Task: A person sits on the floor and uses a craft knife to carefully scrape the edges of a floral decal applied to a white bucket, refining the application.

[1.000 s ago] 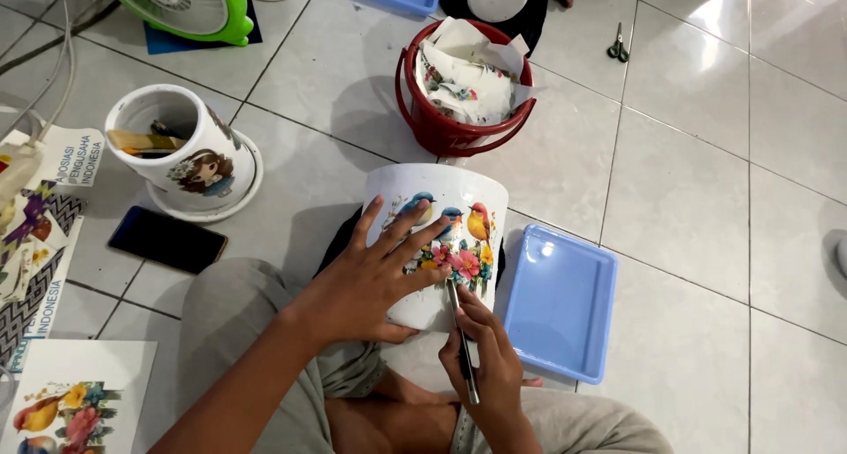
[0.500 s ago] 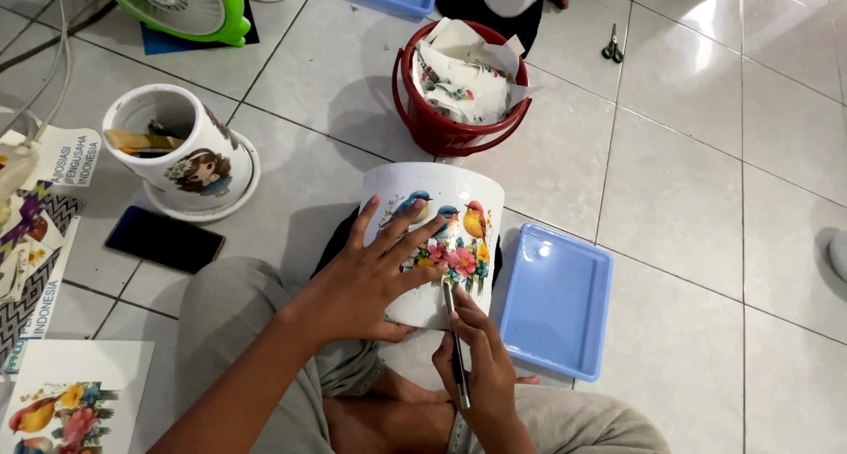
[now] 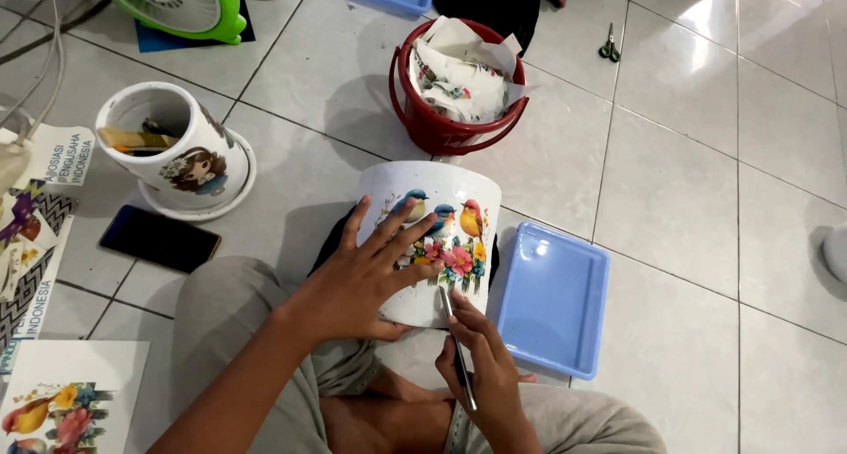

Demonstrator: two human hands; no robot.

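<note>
Two hands are busy on a white pot (image 3: 430,242) that lies on its side across the person's lap, its wider mouth pointing away toward the red bucket (image 3: 445,132). Left hand (image 3: 362,282) is spread flat over the pot's side, fingers fanned out and pressing right on the picture of birds and flowers (image 3: 445,242) stuck there. Right hand (image 3: 481,370) is closed around a thin brush (image 3: 457,348), held pencil-style, with the tip touching the pot's lower edge just under the flowers. The person is sitting cross-legged on the tiled floor (image 3: 688,242) in grey trousers. Just beside the pot on the right sits a shallow blue tray (image 3: 554,300), lying flat on the tiles. The red bucket just past the pot is stuffed with crumpled paper scraps (image 3: 463,79). Off to the left there's a second white pot (image 3: 172,150) with a cartoon-girl picture, standing tilted on a white saucer, with a few tools poking around inside. A black phone (image 3: 159,240) lies face up near it. At the bottom left corner is a printed sheet (image 3: 62,405) with the same kind of birds and flowers. Up top there's a green fan (image 3: 176,4), and small scissors (image 3: 609,46) well apart on the tiles.
</note>
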